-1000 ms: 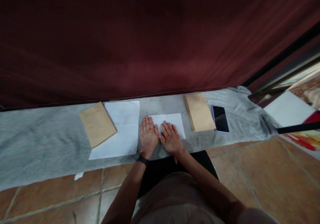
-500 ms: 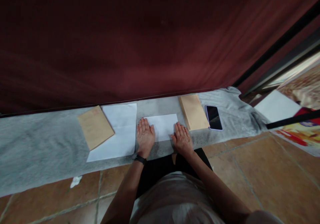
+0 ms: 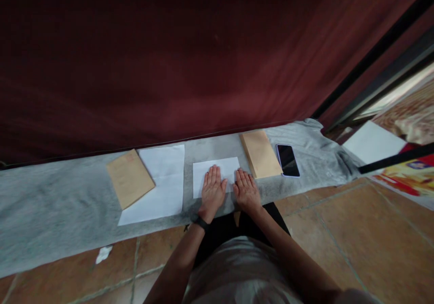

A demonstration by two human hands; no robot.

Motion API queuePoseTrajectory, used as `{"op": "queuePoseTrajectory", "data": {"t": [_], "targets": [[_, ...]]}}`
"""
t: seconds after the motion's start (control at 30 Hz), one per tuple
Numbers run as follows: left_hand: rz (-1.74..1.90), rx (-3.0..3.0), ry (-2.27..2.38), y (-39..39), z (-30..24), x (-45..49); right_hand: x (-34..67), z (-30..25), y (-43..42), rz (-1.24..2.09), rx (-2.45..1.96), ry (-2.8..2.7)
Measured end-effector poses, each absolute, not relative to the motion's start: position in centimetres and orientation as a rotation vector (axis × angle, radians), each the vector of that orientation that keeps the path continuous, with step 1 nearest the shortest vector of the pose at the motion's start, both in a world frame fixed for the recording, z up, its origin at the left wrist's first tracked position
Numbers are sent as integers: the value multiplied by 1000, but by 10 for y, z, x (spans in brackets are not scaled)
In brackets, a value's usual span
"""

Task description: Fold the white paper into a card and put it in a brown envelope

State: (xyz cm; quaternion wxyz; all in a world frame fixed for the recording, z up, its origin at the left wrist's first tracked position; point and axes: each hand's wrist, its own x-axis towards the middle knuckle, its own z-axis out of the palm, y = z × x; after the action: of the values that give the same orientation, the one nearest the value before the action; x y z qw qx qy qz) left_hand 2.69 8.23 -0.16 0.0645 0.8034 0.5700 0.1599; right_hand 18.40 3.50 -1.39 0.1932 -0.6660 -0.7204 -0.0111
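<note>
L hand (image 3: 213, 193) slid R over paper (image 3: 199, 177), R hand (image 3: 247, 193) alongside, both flat, empty; grey cloth (image 3: 68, 204), maroon backdrop (image 3: 210, 78), tiled flr (image 3: 356, 231).

Left hand (image 3: 213, 191) and right hand (image 3: 247, 192) flat, side by side, just below the frame's centre.
Palms down, fingers (image 3: 213, 175) pointing up the frame, thumbs inward with a narrow gap between; left forearm (image 3: 181, 263) angled up from the bottom edge, right forearm (image 3: 288, 252) slanted in from the lower right.

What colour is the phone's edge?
Pale purple, around the black screen of the phone; head view.
</note>
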Motion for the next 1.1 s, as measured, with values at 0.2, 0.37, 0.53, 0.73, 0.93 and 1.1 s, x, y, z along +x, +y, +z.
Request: {"op": "queuePoseTrajectory", "data": {"t": [0.2,0.37,0.53,0.73,0.93,1.1], "targets": [[486,2419,1825,88,-5,2,149,0,68,91,-1810,-2054],[407,2460,1818,88,-7,4,121,2,104,161,-1652,-2161],[503,2434,1836,88,-7,4,139,-5,109,102,-1681,-2154],[666,2317,1974,87,-7,-11,170,-12,103,37,-1823,-2051],[760,2092,2002,82,-6,-39,180,-16,95,7,-1891,-1949],[902,1692,1957,89,-1,-53,178,-15,94,-10,-1879,-1936]]}}
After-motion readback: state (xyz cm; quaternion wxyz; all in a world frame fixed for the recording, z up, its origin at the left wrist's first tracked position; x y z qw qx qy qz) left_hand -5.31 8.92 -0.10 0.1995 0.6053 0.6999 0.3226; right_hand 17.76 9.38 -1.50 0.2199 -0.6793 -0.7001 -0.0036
